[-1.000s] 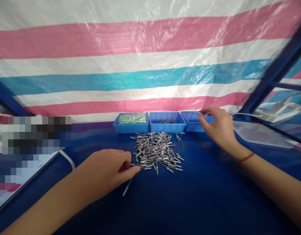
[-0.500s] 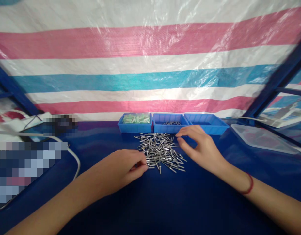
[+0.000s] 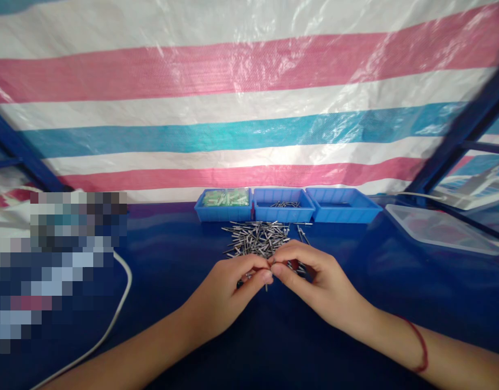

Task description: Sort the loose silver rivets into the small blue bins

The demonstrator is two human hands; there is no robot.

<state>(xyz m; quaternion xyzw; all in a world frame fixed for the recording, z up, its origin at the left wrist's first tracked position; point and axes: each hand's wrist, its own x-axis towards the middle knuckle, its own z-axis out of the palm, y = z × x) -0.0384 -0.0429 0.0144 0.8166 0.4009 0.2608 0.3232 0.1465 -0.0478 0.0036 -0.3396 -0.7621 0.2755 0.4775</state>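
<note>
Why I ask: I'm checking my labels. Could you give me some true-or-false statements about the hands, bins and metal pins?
1. The left hand and right hand have their fingertips close together. True.
2. The red band is on the left wrist. False: the red band is on the right wrist.
3. A pile of metal pins lies nearer than the bins. True.
4. The middle bin holds green pieces. False: those are in the left bin; the middle bin holds metal pins.

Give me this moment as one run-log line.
left hand, right hand: fingertips together, grip unclear | metal pins: piled beyond hands | middle blue bin: more pins | left blue bin: green pieces
</note>
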